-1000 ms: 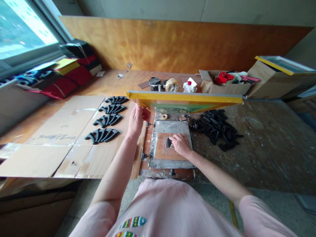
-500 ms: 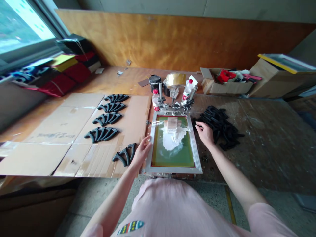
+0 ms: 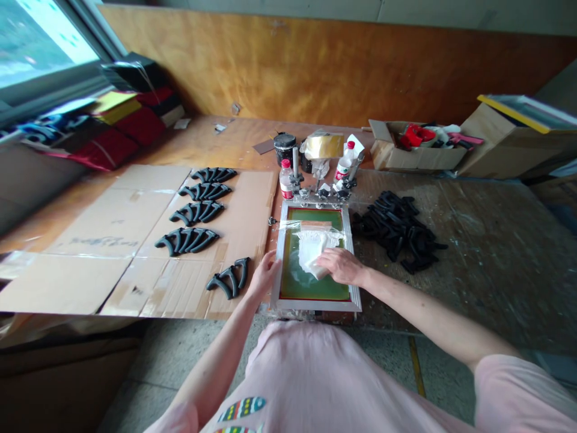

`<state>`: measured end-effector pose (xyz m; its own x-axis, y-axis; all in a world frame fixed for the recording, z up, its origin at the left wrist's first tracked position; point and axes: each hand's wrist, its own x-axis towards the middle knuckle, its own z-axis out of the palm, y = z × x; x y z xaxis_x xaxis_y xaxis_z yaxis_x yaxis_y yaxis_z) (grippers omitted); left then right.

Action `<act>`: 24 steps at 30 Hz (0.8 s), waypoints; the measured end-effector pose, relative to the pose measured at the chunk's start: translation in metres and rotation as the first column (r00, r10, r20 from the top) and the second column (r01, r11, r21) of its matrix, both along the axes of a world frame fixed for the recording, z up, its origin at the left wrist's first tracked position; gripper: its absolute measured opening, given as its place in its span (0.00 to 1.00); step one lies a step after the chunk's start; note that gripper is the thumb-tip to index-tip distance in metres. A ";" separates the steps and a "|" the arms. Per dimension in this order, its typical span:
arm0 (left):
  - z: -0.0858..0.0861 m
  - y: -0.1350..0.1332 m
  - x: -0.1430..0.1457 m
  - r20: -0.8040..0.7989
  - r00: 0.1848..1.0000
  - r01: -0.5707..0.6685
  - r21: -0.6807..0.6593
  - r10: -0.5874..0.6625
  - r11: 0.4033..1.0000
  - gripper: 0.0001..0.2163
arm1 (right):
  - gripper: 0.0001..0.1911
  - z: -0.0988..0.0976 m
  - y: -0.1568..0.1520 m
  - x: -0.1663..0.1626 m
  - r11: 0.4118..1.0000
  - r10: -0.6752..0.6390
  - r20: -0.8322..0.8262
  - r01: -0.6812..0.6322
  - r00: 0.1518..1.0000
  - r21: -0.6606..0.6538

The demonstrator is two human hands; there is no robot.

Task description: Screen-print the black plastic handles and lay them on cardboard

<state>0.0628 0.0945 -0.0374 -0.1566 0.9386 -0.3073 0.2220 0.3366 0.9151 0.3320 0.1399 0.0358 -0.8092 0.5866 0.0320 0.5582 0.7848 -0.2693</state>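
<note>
A silk-screen frame (image 3: 354,282) with a metal rim and a green mesh lies flat in front of me. My left hand (image 3: 265,273) is at its left rail, fingers bent against the edge. Over the mesh, my right hand (image 3: 341,266) has curled fingers at the edge of a crumpled white sheet-like piece (image 3: 310,248); the fingertips are partly hidden. A brown wooden strip (image 3: 315,225) shows just behind the white piece. Left of my left hand lie a few black curved handles (image 3: 228,280) on cardboard.
Several rows of black handles (image 3: 188,240) lie on the cardboard sheet (image 3: 130,222). A heap of similar black pieces (image 3: 396,228) sits to the right. Behind the frame stand clamps (image 3: 323,192), red-capped bottles (image 3: 286,180) and a black tub (image 3: 283,150). A carton (image 3: 417,157) stands back right.
My right hand has moved left from beside the frame's right rail onto the white piece over the mesh. The frame's near end sits slightly lower. My left hand stays at the left rail.
</note>
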 end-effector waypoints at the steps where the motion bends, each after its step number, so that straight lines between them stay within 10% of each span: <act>1: 0.001 0.000 0.000 0.002 1.000 -0.002 0.002 0.002 1.000 0.26 | 0.12 0.002 0.002 0.001 1.000 0.014 0.003 -0.014 1.000 -0.021; 6: 0.008 -0.002 0.001 0.024 1.000 -0.010 0.001 0.010 1.000 0.28 | 0.11 -0.008 0.004 -0.008 0.978 -0.197 -0.103 0.203 0.975 0.054; 10: 0.014 -0.002 0.002 0.061 0.998 -0.027 -0.010 0.027 1.000 0.29 | 0.16 -0.027 -0.019 -0.005 0.990 -0.101 -0.163 0.114 0.982 0.077; 14: 0.023 -0.003 0.002 0.090 0.996 -0.011 -0.017 0.012 1.000 0.31 | 0.13 -0.008 -0.006 -0.009 0.968 -0.249 -0.159 0.249 0.955 -0.022; 18: 0.049 -0.004 -0.001 0.170 0.985 0.027 0.007 -0.028 1.000 0.35 | 0.29 0.035 0.044 -0.014 0.848 -0.519 -0.170 0.529 0.838 0.017; 24: 0.117 0.022 0.002 0.336 0.942 -0.073 0.155 0.017 0.985 0.30 | 0.19 0.051 0.078 0.056 0.591 -0.731 -0.384 0.805 0.564 0.059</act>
<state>0.0648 0.1170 0.0797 -0.1149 0.9746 -0.1924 -0.1164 0.1791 0.9769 0.3883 0.2174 0.0866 0.0212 0.9269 0.3747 0.8973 0.1476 -0.4161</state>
